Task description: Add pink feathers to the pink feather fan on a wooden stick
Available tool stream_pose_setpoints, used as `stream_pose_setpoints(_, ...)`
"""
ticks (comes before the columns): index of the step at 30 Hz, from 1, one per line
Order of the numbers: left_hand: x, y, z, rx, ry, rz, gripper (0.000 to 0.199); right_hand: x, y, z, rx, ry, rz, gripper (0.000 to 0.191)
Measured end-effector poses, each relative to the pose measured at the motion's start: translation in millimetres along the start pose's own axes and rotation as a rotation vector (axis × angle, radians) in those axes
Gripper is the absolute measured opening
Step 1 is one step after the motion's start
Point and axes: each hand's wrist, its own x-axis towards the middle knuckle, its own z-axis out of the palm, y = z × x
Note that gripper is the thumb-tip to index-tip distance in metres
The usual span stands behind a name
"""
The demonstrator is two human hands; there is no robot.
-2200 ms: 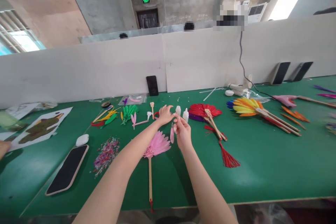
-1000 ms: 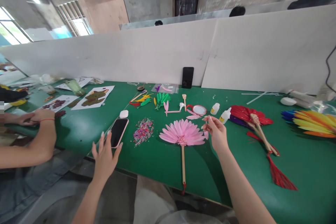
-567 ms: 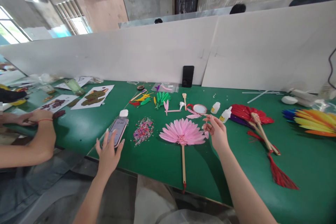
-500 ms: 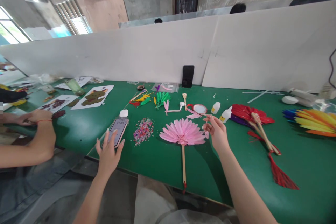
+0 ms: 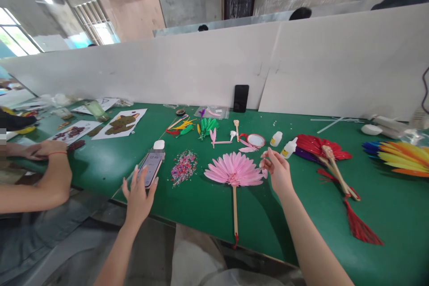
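My left hand (image 5: 138, 194) has its fingers spread over the lower end of a phone (image 5: 152, 169) with a lit screen showing the time; it lies on the green table. Beside the right edge of a pink feather fan (image 5: 233, 167) is my right hand (image 5: 277, 170), thumb and fingers curled together. A bit of pink shows under those fingers, but whether they hold it is unclear. The fan lies flat, its wooden handle toward me. Left of it is a pile of colourful sequins (image 5: 184, 167). Two small glue bottles (image 5: 288, 147) (image 5: 276, 138) stand just beyond my right hand.
Green feathers (image 5: 208, 128), loose pink feathers (image 5: 248, 146) and a round mirror (image 5: 256, 140) lie farther back. A dark phone (image 5: 241, 98) leans on the white partition (image 5: 187, 69). Red (image 5: 321, 147) and yellow-orange (image 5: 402, 157) feather fans lie right. At left are another person's hands (image 5: 50, 148).
The view has shifted very slightly. My right hand's fingertips have drawn in a little; my left hand stays at the phone.
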Motion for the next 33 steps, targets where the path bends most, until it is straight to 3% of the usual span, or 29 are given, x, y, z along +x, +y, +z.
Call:
stream_pose_setpoints(7,-9,9,-1.4,-0.098,0.137,-0.058,0.048,-1,0,2,-0.034,0.015,0.012,0.037)
stream_pose_setpoints(14,-38,47,4.3,-0.159,0.218,0.004,0.037,-2,-2,3,-0.019,-0.023,0.034,0.038)
stream_pose_setpoints(22,-51,90,-3.6,-0.271,0.127,0.120,0.030,-3,-2,3,-0.086,-0.049,0.060,0.037)
stream_pose_setpoints(29,-52,98,1.7,-0.276,0.074,0.124,0.035,-2,-1,2,-0.095,-0.067,0.052,0.040)
stream_pose_setpoints(33,-45,86,3.8,-0.167,0.088,0.016,0.053,-2,-1,2,-0.117,-0.041,0.049,0.035)
